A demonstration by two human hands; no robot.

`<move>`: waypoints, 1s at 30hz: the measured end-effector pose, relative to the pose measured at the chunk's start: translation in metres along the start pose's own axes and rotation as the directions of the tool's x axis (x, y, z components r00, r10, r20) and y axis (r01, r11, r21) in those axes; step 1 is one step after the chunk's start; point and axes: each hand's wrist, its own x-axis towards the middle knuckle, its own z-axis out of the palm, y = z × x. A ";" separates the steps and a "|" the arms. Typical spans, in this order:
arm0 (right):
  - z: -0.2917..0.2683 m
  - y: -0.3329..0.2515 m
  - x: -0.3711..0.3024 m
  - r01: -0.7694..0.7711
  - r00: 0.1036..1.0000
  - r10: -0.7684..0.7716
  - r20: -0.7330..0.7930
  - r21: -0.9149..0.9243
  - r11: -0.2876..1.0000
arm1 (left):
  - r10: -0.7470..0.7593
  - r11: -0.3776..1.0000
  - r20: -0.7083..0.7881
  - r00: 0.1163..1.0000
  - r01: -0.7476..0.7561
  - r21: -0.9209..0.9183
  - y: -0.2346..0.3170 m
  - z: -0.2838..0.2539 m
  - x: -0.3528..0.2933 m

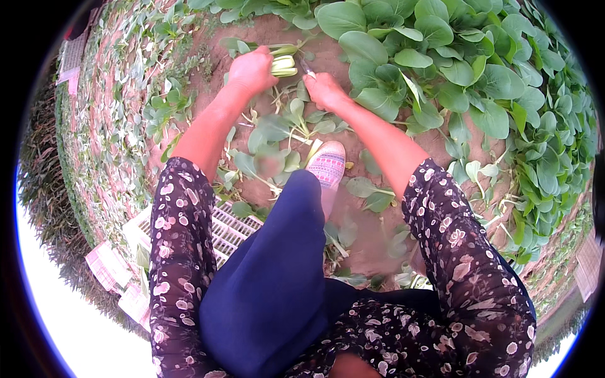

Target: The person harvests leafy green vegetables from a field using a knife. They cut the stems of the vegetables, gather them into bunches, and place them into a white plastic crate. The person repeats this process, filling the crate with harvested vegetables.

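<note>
A bok choy (285, 66) with pale green stalks is gripped in my left hand (252, 70), whose fingers are wrapped round it. Its stalk end points right, and some leaves show beyond the hand. Just to the right, my right hand (324, 90) is closed on a small knife (306, 67). The short blade points up and left, close to the cut-looking stalk end; whether they touch I cannot tell. Loose green leaves (296, 116) lie on the soil below my hands.
Dense rows of growing bok choy (435, 57) fill the right side. Trimmed leaves litter the brown soil at the left. A white plastic crate (230, 230) stands beside my left knee, and my patterned shoe (329, 165) is planted in the middle. Pink and white crates (108, 264) are farther left.
</note>
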 end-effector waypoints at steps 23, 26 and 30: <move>-0.215 -0.063 -0.266 0.321 0.946 -0.322 0.022 -0.182 0.929 | 0.457 -0.234 0.088 0.885 0.215 -0.948 0.126 -0.123 -0.131; -0.238 -0.041 -0.303 0.210 0.976 -0.200 0.090 -0.127 0.969 | 0.552 -0.112 0.151 0.820 0.253 -0.961 0.157 -0.147 -0.138; -0.233 0.009 -0.326 0.103 0.983 -0.130 0.132 0.192 0.976 | 0.605 -0.084 0.248 0.756 0.370 -0.925 0.183 -0.137 -0.137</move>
